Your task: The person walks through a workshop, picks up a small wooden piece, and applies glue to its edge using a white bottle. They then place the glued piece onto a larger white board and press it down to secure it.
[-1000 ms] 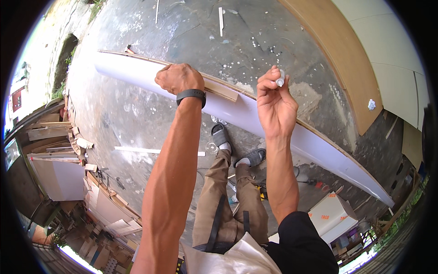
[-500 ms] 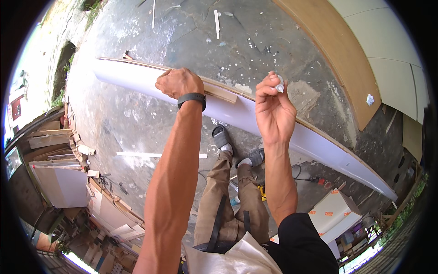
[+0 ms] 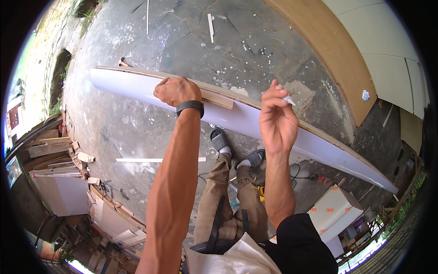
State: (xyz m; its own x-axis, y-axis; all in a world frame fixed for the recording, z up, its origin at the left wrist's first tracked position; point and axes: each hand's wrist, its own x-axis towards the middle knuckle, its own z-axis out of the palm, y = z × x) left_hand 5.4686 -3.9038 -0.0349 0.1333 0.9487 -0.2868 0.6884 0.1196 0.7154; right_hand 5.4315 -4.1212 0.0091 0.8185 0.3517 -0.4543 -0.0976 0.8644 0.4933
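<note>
A long white panel [image 3: 248, 119] stands across in front of me, with a raw wood edge on top. Against its near face, by the top, lies a short wooden strip [image 3: 218, 99]. My left hand [image 3: 178, 92], a dark band on its wrist, is closed over the top edge at the strip's left end; its fingertips are hidden. Raised over the panel, to the right, my right hand [image 3: 279, 123] has its fingers curled round a small bottle with a white nozzle [image 3: 288, 99]. The nozzle sticks out to the right, and the palm faces me.
A hammer [image 3: 123, 62] lies beyond the panel's left end. Brown and pale boards [image 3: 331, 55] lie at the far right. A white carton [image 3: 335, 208] and a red-ended power tool [image 3: 319, 179] are at the near right. Wood offcuts [image 3: 50, 148] pile up at left.
My right hand has moved slightly down and to the right, and the nozzle has swung from pointing down to pointing right. My left hand keeps its hold on the panel's edge.
</note>
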